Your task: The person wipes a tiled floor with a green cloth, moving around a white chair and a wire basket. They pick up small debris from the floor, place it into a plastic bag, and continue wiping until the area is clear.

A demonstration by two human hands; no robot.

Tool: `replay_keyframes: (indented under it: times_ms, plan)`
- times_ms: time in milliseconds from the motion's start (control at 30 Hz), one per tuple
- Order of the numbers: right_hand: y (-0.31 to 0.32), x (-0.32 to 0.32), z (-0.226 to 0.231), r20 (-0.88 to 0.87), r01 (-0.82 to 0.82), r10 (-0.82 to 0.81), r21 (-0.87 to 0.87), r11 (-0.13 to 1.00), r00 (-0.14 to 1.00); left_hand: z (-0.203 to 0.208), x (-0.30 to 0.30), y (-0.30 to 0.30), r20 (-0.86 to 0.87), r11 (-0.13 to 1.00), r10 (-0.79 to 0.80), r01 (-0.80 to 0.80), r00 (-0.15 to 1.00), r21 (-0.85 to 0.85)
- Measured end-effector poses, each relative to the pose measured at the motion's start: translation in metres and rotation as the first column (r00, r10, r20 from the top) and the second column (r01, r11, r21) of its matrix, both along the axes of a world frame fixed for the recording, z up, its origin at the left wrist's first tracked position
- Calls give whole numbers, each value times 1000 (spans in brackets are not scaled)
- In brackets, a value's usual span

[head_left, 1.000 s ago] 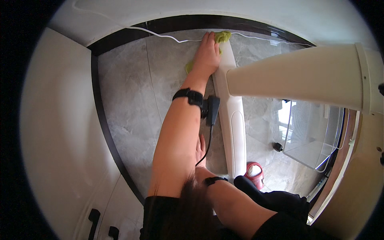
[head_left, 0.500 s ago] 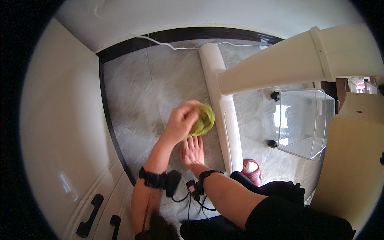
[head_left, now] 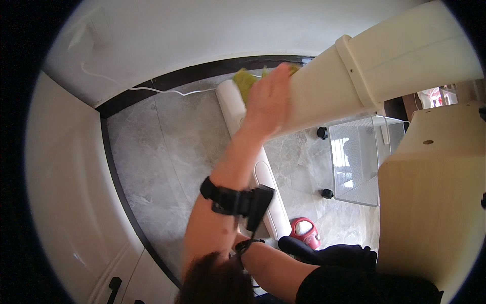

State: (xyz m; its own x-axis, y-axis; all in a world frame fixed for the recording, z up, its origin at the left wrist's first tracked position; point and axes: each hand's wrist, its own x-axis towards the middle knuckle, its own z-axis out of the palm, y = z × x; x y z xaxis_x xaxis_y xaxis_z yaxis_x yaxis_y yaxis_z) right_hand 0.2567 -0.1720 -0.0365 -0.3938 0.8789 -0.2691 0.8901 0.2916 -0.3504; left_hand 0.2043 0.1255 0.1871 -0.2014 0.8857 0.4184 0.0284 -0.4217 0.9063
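Observation:
A yellow-green cloth shows on both sides of my left hand, which presses it at the join of the white floor bar and the thick white column. The fingertips are partly hidden and slightly blurred, but the hand has the cloth bunched under it. My left forearm crosses above the bar, a black strap and device around it. Low in the view, my right hand is almost wholly covered by that forearm; its fingers do not show. A black band circles the right wrist.
A clear wheeled bin stands right of the bar, beside a light wooden panel. A red shoe is at the bar's near end. White cabinets line the left. A white cable runs along the dark skirting.
My left hand has moved up and away with the cloth, from the floor beside the bar to the column's foot. My right hand has become mostly hidden. The whole view has shifted.

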Motion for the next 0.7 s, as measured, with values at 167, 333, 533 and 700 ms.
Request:
replay_keyframes:
  times_ms: [167,333,533,700]
  plan:
    - [-15,6,-34,-389,301,-398,-289,909,831,-96,-12,-15,172,907,-134,191,976,-376]
    - [-7,-1,-40,-117,-1,-16,-142,990,993,-151,-23,-36,-132,979,-33,6,991,-202]
    - [20,-12,29,-60,-33,41,131,991,997,-180,-107,-79,-622,801,80,-422,779,-425]
    - [23,-14,35,-65,-19,27,121,992,998,-185,-126,-37,-573,819,228,-473,787,-323]
